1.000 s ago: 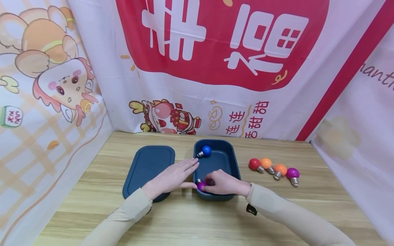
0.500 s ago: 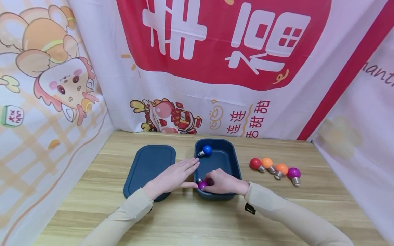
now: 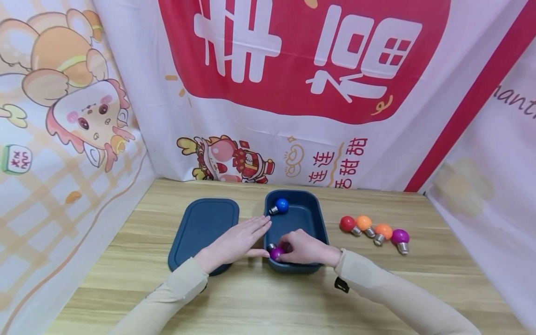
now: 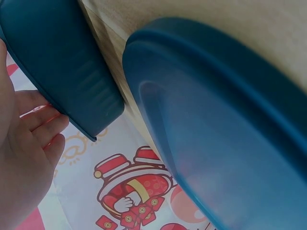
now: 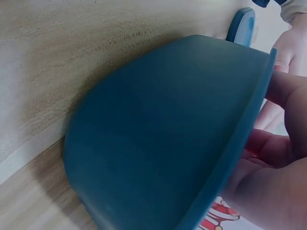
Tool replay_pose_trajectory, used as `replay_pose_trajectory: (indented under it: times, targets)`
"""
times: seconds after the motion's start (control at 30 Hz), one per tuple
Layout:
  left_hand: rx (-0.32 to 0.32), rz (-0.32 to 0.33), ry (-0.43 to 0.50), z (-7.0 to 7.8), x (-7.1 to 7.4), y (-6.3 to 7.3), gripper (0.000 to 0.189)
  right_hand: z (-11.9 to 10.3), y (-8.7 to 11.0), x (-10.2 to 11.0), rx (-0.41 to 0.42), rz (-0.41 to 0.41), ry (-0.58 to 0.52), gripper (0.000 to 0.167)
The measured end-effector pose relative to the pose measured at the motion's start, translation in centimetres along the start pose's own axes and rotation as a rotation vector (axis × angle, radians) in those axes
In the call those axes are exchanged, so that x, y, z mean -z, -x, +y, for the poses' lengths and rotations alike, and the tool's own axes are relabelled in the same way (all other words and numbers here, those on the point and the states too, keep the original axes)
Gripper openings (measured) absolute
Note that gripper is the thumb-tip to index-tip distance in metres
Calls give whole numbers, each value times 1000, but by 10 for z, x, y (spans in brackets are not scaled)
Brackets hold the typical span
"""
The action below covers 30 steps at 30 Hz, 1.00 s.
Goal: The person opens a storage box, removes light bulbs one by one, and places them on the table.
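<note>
In the head view a dark blue rectangular box (image 3: 322,223) stands without its lid on the table. My right hand (image 3: 304,249) reaches over its near wall and pinches a purple light bulb (image 3: 276,254) in the near left corner. A blue light bulb (image 3: 282,205) lies at the box's far left corner, its metal screw base toward the left wall. Against the left rim my left hand (image 3: 239,242) rests with straight fingers and the thumb spread toward the near corner. From the right wrist, the box wall (image 5: 158,134) hides the fingertips and the bulb.
The dark blue lid (image 3: 205,228) lies flat left of the box, partly under the left forearm. Right of the box, a red bulb (image 3: 347,223), two orange bulbs (image 3: 363,222) and another purple bulb (image 3: 400,237) lie in a row. A printed cloth (image 3: 251,107) hangs behind the table.
</note>
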State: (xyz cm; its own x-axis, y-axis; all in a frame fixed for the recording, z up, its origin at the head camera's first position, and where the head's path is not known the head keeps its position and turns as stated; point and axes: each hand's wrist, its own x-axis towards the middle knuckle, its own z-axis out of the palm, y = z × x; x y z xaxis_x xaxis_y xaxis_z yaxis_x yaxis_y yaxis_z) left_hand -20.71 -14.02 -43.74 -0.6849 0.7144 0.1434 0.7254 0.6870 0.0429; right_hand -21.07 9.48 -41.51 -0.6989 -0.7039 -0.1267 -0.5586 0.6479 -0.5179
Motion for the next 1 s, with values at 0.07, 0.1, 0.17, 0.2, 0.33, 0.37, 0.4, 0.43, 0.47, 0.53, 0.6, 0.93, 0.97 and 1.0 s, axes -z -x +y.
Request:
replay_pose_trajectory:
  times: [0.07,0.1,0.17,0.2,0.33,0.37,0.4,0.43,0.47,0.53,0.6,0.93,0.97,1.0]
  targets:
    - [-2,-1,2,0,0,0,80,1,2,1,-9,4,-4,26]
    - [-4,0,4,0,0,0,79,1,3,3,-11,10,-6,26]
    - [-4,1,5,0,-1,0,79,2,5,5,-13,23,-10,26]
    - [-3,2,4,0,-1,0,79,3,6,6,-13,28,-11,27]
    - [-6,19,8,0,-2,0,78,6,12,12,-11,48,-23,28]
    - [-7,23,11,0,-2,0,78,8,14,13,-11,54,-24,29]
    - [-7,25,12,0,-2,0,78,8,15,15,-13,59,-29,29]
    - [-7,27,14,0,-3,0,78,9,17,17,-16,64,-34,30]
    - [-4,24,14,0,-3,0,78,9,19,18,-18,72,-35,31]
    - [-6,26,15,-1,-4,0,78,11,23,21,-17,91,-32,32]
    - [-2,23,14,-1,-5,-1,78,12,27,25,-18,112,-23,33]
    - [2,22,7,-1,-5,0,80,22,49,49,-56,174,-36,30]
    - [1,23,7,-1,-5,0,80,23,52,52,-54,188,-32,30]
    - [0,24,7,-1,-5,0,80,24,54,55,-57,199,-32,29]
